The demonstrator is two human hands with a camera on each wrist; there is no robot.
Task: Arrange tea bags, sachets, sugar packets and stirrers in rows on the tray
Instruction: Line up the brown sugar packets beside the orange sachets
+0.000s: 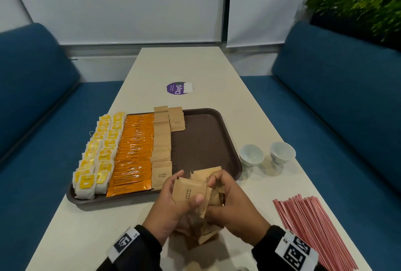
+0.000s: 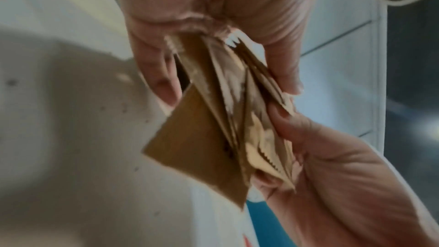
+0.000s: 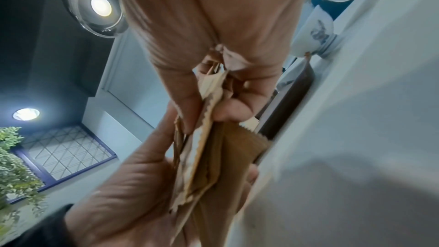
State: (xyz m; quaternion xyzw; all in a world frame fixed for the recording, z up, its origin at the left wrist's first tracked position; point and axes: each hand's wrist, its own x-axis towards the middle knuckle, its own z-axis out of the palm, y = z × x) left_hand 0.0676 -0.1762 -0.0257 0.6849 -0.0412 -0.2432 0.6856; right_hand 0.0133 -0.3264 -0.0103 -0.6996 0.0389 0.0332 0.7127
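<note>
Tray (image 1: 206, 131): brown, on table (image 1: 195, 66); right half bare. Tea bags (image 1: 95, 157), two rows at its left. Coffee sachets (image 1: 133, 151), one row beside them. Sugar packets (image 1: 161, 140), one full row, a second just begun at the far edge. Stirrers (image 1: 303, 227): off-tray, right, untouched. Bundle (image 1: 195, 192) of sugar packets: clutched by left hand (image 1: 171, 205) and right hand (image 1: 234, 203) together, above the near rim. Step, by judgement: second sugar row. Next: peel off one packet, lay it below the lone one.

Cream table (image 1: 195, 68), tray (image 1: 208, 131), cups (image 1: 251, 155), stirrers (image 1: 308, 223)
</note>
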